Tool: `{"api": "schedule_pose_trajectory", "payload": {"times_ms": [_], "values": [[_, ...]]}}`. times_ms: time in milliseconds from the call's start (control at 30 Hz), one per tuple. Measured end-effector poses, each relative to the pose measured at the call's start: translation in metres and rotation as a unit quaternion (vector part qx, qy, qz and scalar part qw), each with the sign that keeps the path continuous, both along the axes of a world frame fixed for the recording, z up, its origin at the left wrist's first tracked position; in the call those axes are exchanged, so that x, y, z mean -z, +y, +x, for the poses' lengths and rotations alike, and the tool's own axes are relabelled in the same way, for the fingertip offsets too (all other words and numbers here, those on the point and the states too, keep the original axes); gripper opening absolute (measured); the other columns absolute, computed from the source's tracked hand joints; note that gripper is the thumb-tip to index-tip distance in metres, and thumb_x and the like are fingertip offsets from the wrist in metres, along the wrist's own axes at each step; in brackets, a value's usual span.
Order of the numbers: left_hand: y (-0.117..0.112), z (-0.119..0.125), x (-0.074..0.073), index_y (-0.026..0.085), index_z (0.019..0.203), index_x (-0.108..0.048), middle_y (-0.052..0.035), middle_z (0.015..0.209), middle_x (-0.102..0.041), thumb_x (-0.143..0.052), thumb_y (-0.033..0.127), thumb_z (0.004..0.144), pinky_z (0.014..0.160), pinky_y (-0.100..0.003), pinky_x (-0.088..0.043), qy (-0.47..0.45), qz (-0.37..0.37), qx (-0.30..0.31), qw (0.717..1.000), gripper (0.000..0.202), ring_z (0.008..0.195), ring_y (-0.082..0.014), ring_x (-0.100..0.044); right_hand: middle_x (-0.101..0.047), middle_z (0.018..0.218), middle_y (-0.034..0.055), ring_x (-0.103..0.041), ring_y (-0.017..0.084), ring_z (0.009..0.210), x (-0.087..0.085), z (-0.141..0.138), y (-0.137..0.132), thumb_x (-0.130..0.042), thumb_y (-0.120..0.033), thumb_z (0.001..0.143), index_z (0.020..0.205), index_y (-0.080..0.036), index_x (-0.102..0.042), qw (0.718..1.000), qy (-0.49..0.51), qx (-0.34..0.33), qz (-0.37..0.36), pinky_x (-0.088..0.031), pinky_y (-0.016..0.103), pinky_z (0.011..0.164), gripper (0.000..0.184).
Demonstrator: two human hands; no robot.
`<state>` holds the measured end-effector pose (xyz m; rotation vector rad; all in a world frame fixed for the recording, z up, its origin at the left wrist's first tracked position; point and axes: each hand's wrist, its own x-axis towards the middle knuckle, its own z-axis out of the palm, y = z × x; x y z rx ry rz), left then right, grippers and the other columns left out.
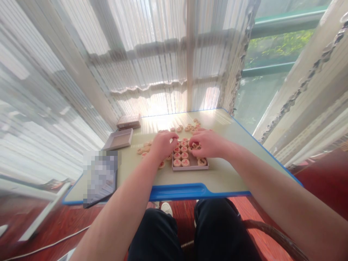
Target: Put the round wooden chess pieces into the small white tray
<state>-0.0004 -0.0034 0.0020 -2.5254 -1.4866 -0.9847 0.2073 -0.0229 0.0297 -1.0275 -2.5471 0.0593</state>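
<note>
A shallow open box (190,168) holds rows of round wooden Chinese chess pieces. Red-marked pieces (185,162) fill its left columns, and a black-marked piece (201,162) lies in the front right corner, with bare box floor beside it. My right hand (208,143) reaches over the box's right side, fingers closed around a tilted chess piece (194,144). At the far left corner of the box, my left hand (163,143) curls with thumb and forefinger close together; what lies between them is hidden.
Loose chess pieces (146,148) lie left of the box, and several more (187,128) are scattered behind it. An empty box lid (119,139), a stacked box (128,121) and a blurred-out tablet-like device (103,177) stand at left. The table (225,177) has a blue edge.
</note>
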Motion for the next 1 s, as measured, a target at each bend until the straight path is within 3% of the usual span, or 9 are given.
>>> {"api": "schedule_pose_trajectory", "payload": {"times_ms": [367, 1000], "values": [[-0.0008, -0.0002, -0.0011, 0.021, 0.077, -0.069, -0.0029, 0.076, -0.068, -0.049, 0.017, 0.077, 0.08, -0.034, -0.048, -0.006, 0.02, -0.008, 1.0, 0.02, 0.083, -0.0208, -0.06, -0.065, 0.067, 0.001, -0.055, 0.019, 0.078, -0.0054, -0.0008, -0.0053, -0.062, -0.028, 0.064, 0.071, -0.022, -0.069, 0.997, -0.048, -0.011, -0.067, -0.04, 0.027, 0.064, 0.012], [-0.0015, 0.0025, -0.0018, 0.02, 0.076, -0.068, -0.0025, 0.077, -0.069, -0.05, 0.014, 0.076, 0.08, -0.033, -0.047, -0.029, 0.048, 0.014, 0.998, 0.019, 0.082, -0.0202, -0.059, -0.063, 0.073, 0.0004, -0.053, 0.02, 0.085, -0.0082, 0.0026, -0.011, -0.067, -0.034, 0.066, 0.078, -0.029, -0.074, 0.986, -0.059, -0.059, -0.145, -0.043, 0.03, 0.077, 0.015]]}}
